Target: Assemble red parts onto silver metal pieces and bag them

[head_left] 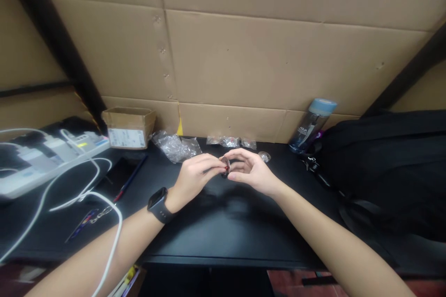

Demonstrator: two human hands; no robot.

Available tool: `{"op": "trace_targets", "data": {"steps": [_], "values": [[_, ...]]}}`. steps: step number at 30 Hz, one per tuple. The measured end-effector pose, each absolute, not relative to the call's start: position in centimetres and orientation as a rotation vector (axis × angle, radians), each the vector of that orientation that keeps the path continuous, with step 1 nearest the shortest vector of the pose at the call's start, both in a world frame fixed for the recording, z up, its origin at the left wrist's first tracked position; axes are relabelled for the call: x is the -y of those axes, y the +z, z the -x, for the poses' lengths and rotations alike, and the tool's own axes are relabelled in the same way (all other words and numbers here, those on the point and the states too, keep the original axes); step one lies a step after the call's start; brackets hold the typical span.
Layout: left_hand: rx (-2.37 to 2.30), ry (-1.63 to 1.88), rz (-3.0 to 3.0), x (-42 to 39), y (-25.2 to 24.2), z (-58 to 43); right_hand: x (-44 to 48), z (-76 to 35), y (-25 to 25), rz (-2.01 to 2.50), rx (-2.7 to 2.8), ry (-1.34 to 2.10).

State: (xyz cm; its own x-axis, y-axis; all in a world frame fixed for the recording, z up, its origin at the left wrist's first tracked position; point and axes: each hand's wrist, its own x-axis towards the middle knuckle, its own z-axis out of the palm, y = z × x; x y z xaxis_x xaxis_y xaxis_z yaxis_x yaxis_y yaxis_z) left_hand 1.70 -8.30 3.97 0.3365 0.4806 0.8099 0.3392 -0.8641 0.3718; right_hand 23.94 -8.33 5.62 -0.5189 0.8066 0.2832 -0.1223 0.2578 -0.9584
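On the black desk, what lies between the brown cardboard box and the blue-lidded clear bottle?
Head view, left to right: crumpled clear plastic wrapping, three small clear packets, one small roundish clear item.

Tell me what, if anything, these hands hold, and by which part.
A small round object: the left hand pinches its left side; whether the right hand grips its edge is unclear.

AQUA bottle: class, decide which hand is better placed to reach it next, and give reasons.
Likely the right hand: it is nearer the AQUA bottle, on the same side. The left hand is farther away and pinches a small round object.
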Motion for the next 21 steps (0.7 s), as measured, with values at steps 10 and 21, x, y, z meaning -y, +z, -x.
{"op": "trace_targets", "data": {"steps": [10, 21], "values": [[-0.781, 1.671, -2.578, 8.4, 4.3, -1.6, 8.7, -23.5, 5.5, 0.626, 1.639, 1.329], [-0.871, 1.567, -2.282, 8.5, 3.9, -1.6, 9.2, -22.8, 5.4, 0.697, 1.701, 1.052]]}}
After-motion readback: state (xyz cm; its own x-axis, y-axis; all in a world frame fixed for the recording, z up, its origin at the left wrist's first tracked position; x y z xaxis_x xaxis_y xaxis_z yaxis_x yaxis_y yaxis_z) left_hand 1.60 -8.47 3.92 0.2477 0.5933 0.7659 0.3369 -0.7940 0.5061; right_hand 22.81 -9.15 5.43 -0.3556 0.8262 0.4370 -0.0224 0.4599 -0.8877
